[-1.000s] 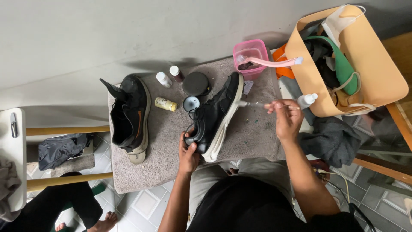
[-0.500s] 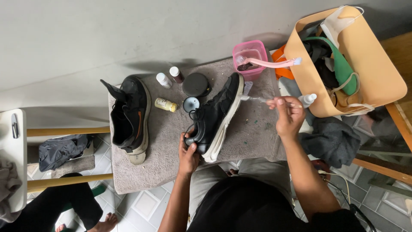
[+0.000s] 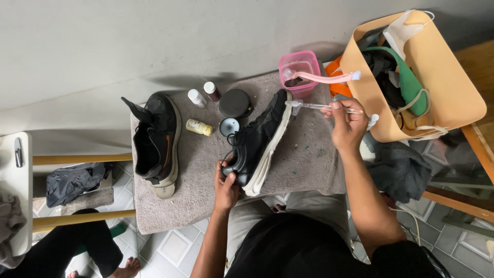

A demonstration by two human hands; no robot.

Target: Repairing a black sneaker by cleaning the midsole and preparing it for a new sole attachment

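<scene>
My left hand (image 3: 225,186) grips the near end of a black shoe (image 3: 254,139) with a white sole, tipped on its side on a grey cloth (image 3: 303,162). My right hand (image 3: 348,123) holds a clear-handled toothbrush (image 3: 319,106), whose head touches the far end of the white sole. A second black shoe (image 3: 155,143) lies to the left on the same cloth.
Small bottles (image 3: 197,98), a yellow tube (image 3: 198,127) and a round black tin with its lid (image 3: 235,103) sit behind the shoes. A pink tub (image 3: 298,69) holds a pink brush. A tan basket (image 3: 442,87) of cloths stands right. A person's leg and foot (image 3: 98,255) are at lower left.
My right hand has lifted slightly and shifted the toothbrush along the far end of the sole. The left hand keeps its grip on the shoe.
</scene>
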